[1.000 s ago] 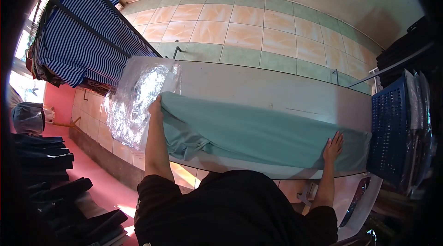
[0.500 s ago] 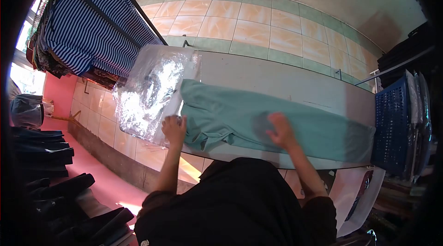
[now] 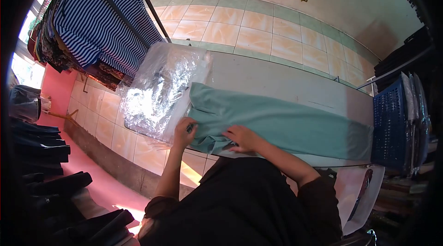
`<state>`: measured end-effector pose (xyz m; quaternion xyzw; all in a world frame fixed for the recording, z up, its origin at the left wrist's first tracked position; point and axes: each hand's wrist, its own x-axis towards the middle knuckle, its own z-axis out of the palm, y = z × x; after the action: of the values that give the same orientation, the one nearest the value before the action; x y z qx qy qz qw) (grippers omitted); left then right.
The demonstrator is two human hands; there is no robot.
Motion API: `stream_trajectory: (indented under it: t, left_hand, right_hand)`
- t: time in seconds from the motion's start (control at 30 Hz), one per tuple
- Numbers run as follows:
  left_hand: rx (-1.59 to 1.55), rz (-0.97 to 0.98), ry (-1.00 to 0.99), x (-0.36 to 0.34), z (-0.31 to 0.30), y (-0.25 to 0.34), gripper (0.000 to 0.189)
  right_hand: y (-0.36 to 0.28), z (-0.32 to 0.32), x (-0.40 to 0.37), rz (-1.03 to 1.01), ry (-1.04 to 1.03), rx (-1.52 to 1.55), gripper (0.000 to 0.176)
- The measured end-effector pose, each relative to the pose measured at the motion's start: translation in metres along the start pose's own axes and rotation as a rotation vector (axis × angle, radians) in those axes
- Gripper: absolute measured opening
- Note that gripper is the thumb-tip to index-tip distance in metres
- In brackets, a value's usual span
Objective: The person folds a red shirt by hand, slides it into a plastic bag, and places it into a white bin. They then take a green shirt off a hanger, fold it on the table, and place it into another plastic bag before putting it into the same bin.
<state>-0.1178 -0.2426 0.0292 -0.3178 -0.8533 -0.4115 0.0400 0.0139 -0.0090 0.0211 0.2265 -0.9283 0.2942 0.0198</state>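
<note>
A long sea-green garment [image 3: 277, 123], which looks like trousers folded lengthwise, lies along the table. Its left end is bunched and creased at the near edge. At that end, my left hand [image 3: 185, 131] has its fingers curled round the garment's edge, with a small dark patch between them that I cannot make out. My right hand [image 3: 243, 139] is closed on the gathered folds a little to the right, its fingers bent into the cloth. Clear plastic bags [image 3: 154, 93] lie in a shiny stack just left of the garment.
The grey table [image 3: 295, 77] stretches rightward to a blue plastic basket [image 3: 388, 123] with plastic-wrapped items beside it. Striped shirts [image 3: 104, 19] hang on a rack at the upper left. Dark folded clothes [image 3: 41, 149] stand at the lower left. A white container [image 3: 362, 195] sits below the table's right end.
My right hand has moved left from the middle of the garment to the creased folds by my left hand, its fingers closing on the cloth. My left hand stays at the left edge.
</note>
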Motion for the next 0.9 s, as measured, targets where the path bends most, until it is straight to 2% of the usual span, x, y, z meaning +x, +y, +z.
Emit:
stream_trajectory:
  t: [0.03, 0.07, 0.13, 0.17, 0.2, 0.23, 0.27, 0.3, 0.33, 0.37, 0.4, 0.47, 0.5, 0.57, 0.6, 0.67, 0.7, 0.77, 0.8, 0.83, 0.87, 0.9]
  left_hand:
    - [-0.205, -0.028, -0.166, 0.003, 0.004, -0.005, 0.015]
    - [-0.206, -0.023, -0.161, 0.007, 0.008, -0.016, 0.015]
    - [-0.548, -0.316, -0.392, 0.014, 0.018, -0.043, 0.031]
    - [-0.549, -0.316, -0.387, 0.018, 0.019, -0.055, 0.031]
    - [-0.712, -0.429, -0.45, 0.024, 0.018, -0.064, 0.041]
    - [-0.877, -0.543, -0.512, 0.027, 0.02, -0.071, 0.051]
    - [-0.881, -0.547, -0.508, 0.027, 0.025, -0.076, 0.051]
    - [-0.805, -0.546, -0.515, 0.027, 0.031, -0.081, 0.061]
    - [-0.728, -0.543, -0.521, 0.036, 0.027, -0.065, 0.072]
    - [-0.602, -0.466, -0.557, 0.043, 0.015, -0.051, 0.059]
    - [-0.603, -0.462, -0.558, 0.043, 0.019, -0.048, 0.059]
    - [-0.274, -0.291, -0.538, 0.04, 0.026, -0.048, 0.034]
    - [-0.275, -0.289, -0.54, 0.041, 0.029, -0.052, 0.034]
    - [-0.113, -0.284, -0.487, 0.041, 0.034, -0.059, 0.023]
    - [-0.111, -0.28, -0.491, 0.043, 0.032, -0.056, 0.023]
    - [-0.3, -0.394, -0.143, 0.046, 0.025, -0.05, 0.022]
    - [-0.301, -0.393, -0.145, 0.046, 0.017, -0.038, 0.022]
    - [-0.164, -0.477, 0.036, 0.037, 0.002, -0.012, 0.023]
    - [-0.021, -0.356, 0.091, 0.026, 0.002, -0.014, 0.022]
    - [0.122, -0.232, 0.147, 0.012, 0.0, -0.014, 0.021]
    - [0.285, -0.168, 0.099, -0.005, -0.002, -0.013, 0.02]
    - [0.447, -0.105, 0.051, -0.019, -0.006, -0.009, 0.02]
  right_hand:
    - [-0.002, 0.01, 0.01, -0.037, -0.068, -0.038, 0.044]
    - [-0.002, 0.016, 0.017, -0.075, -0.137, -0.077, 0.039]
    - [0.01, 0.022, 0.027, -0.072, -0.085, -0.014, 0.034]
    - [0.017, 0.024, 0.032, -0.066, -0.037, 0.058, 0.028]
    - [0.026, 0.024, 0.034, -0.069, -0.042, 0.058, 0.028]
    - [0.038, 0.018, 0.034, 0.276, 0.094, 0.714, 0.028]
    - [0.049, 0.014, 0.032, 0.634, 0.236, 1.361, 0.027]
    - [0.055, 0.005, 0.03, 0.638, 0.232, 1.359, 0.027]
    - [0.06, -0.005, 0.028, 0.889, 0.336, 1.486, 0.029]
    - [0.062, -0.01, 0.027, 1.145, 0.446, 1.599, 0.031]
    - [0.061, -0.01, 0.027, 1.143, 0.45, 1.598, 0.031]
    - [0.054, -0.006, 0.023, 1.225, 0.312, 1.393, 0.04]
    - [0.054, 0.001, 0.019, 1.225, 0.315, 1.392, 0.04]
    - [0.057, 0.019, 0.01, 0.993, 0.353, 1.157, 0.046]
    - [0.053, 0.017, 0.008, 0.994, 0.359, 1.159, 0.046]
    - [0.044, 0.013, 0.003, 0.944, 0.341, 1.2, 0.043]
    - [0.04, 0.012, -0.001, 0.945, 0.343, 1.2, 0.043]
    - [0.033, 0.011, -0.014, 0.895, 0.317, 0.793, 0.049]
    - [0.029, 0.007, -0.022, 0.894, 0.318, 0.791, 0.049]
    - [0.027, 0.003, -0.033, 0.753, 0.372, 0.513, 0.051]
    - [0.025, 0.001, -0.045, 0.606, 0.419, 0.239, 0.053]
    - [0.025, -0.001, -0.058, 0.605, 0.42, 0.239, 0.053]
